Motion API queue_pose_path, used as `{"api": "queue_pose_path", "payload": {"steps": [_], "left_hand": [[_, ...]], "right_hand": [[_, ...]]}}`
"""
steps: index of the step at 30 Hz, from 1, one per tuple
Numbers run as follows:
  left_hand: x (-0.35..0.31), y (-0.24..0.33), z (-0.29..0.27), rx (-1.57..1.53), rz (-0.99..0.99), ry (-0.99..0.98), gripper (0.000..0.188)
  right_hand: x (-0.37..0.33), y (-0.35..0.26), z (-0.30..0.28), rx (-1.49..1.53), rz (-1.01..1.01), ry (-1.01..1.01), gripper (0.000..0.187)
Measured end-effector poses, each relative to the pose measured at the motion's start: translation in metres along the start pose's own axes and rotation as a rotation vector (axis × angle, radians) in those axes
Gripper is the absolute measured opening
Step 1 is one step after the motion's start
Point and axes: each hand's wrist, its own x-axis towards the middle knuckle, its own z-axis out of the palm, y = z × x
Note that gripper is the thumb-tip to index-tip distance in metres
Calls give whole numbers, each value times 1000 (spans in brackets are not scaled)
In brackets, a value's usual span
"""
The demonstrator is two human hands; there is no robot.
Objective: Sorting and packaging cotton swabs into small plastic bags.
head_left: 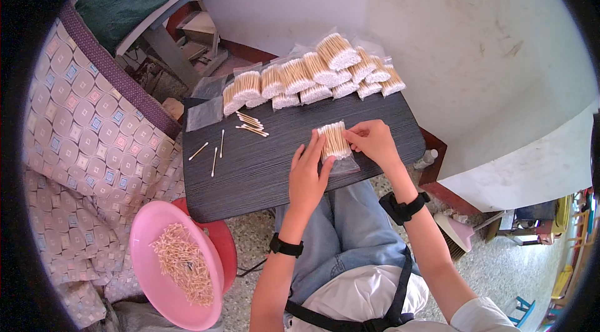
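A pale, scuffed wall [450, 32], with a dark-red band along its foot, bounds the corner of a room; the floor [500, 260] is of speckled stone-like texture. At left hangs a patterned cloth [81, 138], printed with rounded, interlocking motifs and small squares, its lower part gathered in folds. In front of the seated person stands a table [250, 176] with a dark, finely grained top and rounded near corner. Beside its left end, a smooth pink basin [141, 251], round and tilted in view, contains a loose heap of swabs [184, 263]; a red, rounded object [228, 251] shows partly behind it. Along the far edge of the table, clear plastic packets of cotton swabs [297, 76] are piled in an uneven bank, pale wooden sticks parallel and white tips clustered. Flat clear bags [205, 113] lie at the bank's left end. The left hand [306, 173] rests with thumb and fingers apart, against the left side and lower end of a swab bundle [335, 139]; the right hand [373, 143] has thumb and fingertips drawn together on the bundle's right edge. The bundle lies near the table's front edge, clear plastic projecting below it. Slender loose swabs [252, 121] are scattered to the left: a small cluster and three single ones.
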Motion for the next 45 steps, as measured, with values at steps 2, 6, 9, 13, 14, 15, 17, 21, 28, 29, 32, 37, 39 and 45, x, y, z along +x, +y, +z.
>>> {"api": "queue_pose_path", "payload": {"steps": [2, 6, 9, 13, 14, 15, 17, 21, 28, 29, 32, 37, 39, 45], "left_hand": [[-1, 2, -1, 0, 4, 4, 46], [1, 2, -2, 12, -4, 2, 46], [1, 1, 1, -6, 2, -4, 46], [0, 4, -3, 19, -4, -5, 45], [0, 3, -2, 18, -5, -5, 45], [0, 2, -2, 15, -2, -6, 45], [0, 2, -2, 13, 3, -7, 46], [0, 1, -1, 20, 13, -1, 46], [0, 3, -1, 25, -9, -1, 46], [0, 3, -1, 26, -9, -1, 46], [0, 0, -1, 11, -2, -4, 45], [1, 3, 1, -151, -27, 99, 61], [-1, 1, 0, -135, -42, 80, 64], [-1, 0, 1, -76, -42, 56, 68]], "right_hand": [[3, 3, 0, 60, 38, -26, 20], [14, 14, -3, 231, 113, -114, 20], [15, 17, -7, 261, 126, -159, 19], [10, 3, -6, 98, 53, -107, 24], [8, 0, -4, 10, 15, -33, 26], [9, -1, -1, 10, 16, -33, 26], [11, -5, 2, 9, -22, 30, 28], [16, 0, 2, -13, 19, -4, 28], [29, 15, -3, 187, 64, -116, 27], [30, 15, -2, 203, 69, -112, 27], [24, 2, -1, 67, 49, -82, 28], [25, 9, 2, 119, -19, -66, 25], [26, 8, 7, 125, -42, -36, 24], [30, 18, 12, 52, -156, 26, 23]]}}
